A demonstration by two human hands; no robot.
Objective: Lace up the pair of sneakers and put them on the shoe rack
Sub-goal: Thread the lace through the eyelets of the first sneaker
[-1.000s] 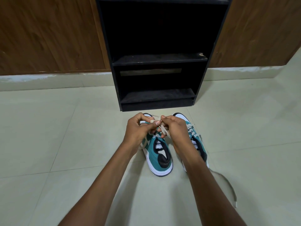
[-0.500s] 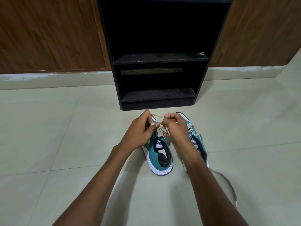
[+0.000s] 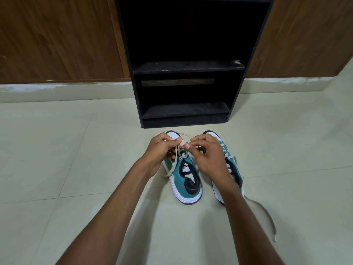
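both hands pinching the cream lace [image 3: 176,156] at mid-frame, left hand [image 3: 159,152] and right hand [image 3: 207,154] curled on it over the left sneaker [image 3: 186,180]. teal canvas, white soles, right sneaker [image 3: 228,159] beside it, black shoe rack [image 3: 189,67] just above.

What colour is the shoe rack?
Black; the shoe rack shows clearly in the head view.

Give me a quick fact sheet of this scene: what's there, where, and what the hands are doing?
Place: tiled floor before a black shoe rack
Rack shelves: no shoes on them
Left sneaker: teal and white, on the floor
Right sneaker: beside it, its lace trailing loose on the floor
Left hand: pinching the left sneaker's lace
Right hand: pinching the same lace
Stage: lacing, nothing shelved yet
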